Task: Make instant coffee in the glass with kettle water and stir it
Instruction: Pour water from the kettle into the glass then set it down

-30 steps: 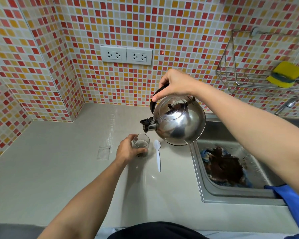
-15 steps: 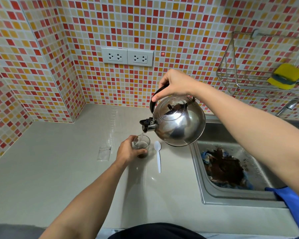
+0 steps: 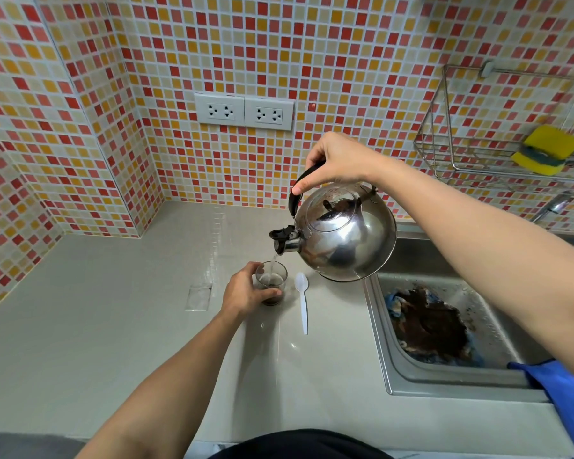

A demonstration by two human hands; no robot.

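A small clear glass [image 3: 273, 279] with dark coffee at its bottom stands on the grey counter [image 3: 90, 326]. My left hand [image 3: 244, 293] wraps around its left side. My right hand [image 3: 337, 160] grips the black handle of a shiny steel kettle [image 3: 345, 233], which is tilted with its spout just above the glass. A thin stream of water runs from the spout into the glass. A white plastic spoon [image 3: 303, 301] lies on the counter just right of the glass.
An empty clear sachet [image 3: 198, 297] lies left of the glass. A steel sink [image 3: 395, 369] at the right holds a stained cloth [image 3: 429, 326]. A blue cloth [image 3: 564, 392] hangs over its front rim. A wire rack [image 3: 444, 154] with a yellow sponge [image 3: 547, 149] hangs on the tiled wall.
The kettle has tipped further and water now streams from its spout into the glass. The dark liquid in the glass has risen a little. My left hand has stayed on the glass.
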